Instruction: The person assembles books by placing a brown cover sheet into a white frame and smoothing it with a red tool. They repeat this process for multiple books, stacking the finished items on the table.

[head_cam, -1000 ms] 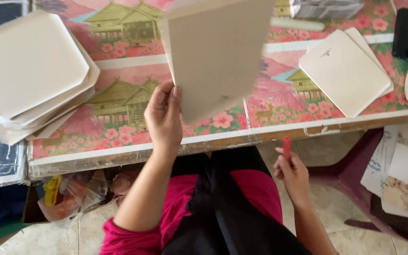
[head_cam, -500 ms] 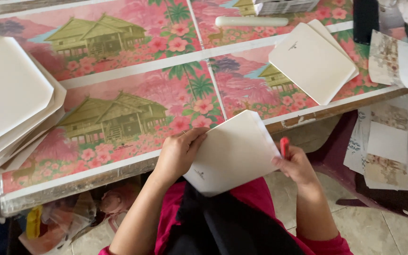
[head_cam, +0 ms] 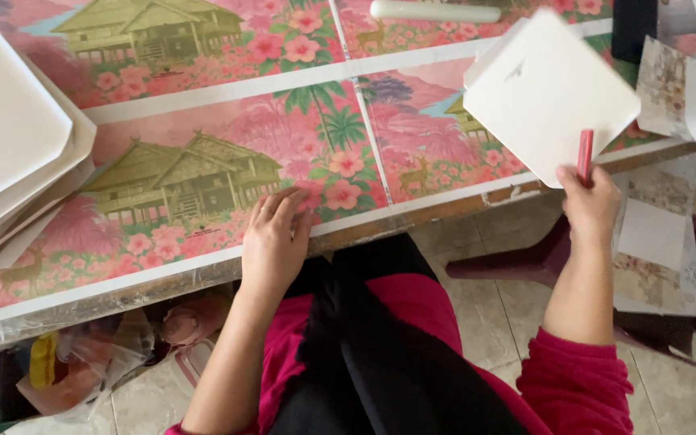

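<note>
My left hand (head_cam: 275, 238) lies flat with fingers spread on the flowered tablecloth (head_cam: 203, 105) at the table's near edge, holding nothing. My right hand (head_cam: 590, 205) is closed around a short red stick-shaped tool (head_cam: 584, 157) and touches the near corner of a white card with clipped corners (head_cam: 549, 93). That card lies tilted over a small stack of similar white cards at the table's right end; an edge of the card below shows at its upper left. My lap in black and pink cloth is below the table edge.
A bigger stack of white cards (head_cam: 10, 137) fills the table's left end. A white tube (head_cam: 437, 11) lies at the far edge, with a black object (head_cam: 634, 28) and patterned papers (head_cam: 662, 76) on the right. Plastic bags (head_cam: 82, 362) sit under the table.
The white card went from above the table to my lap, then to the right-hand stack. My left hand let go of it and settled flat on the tablecloth.
</note>
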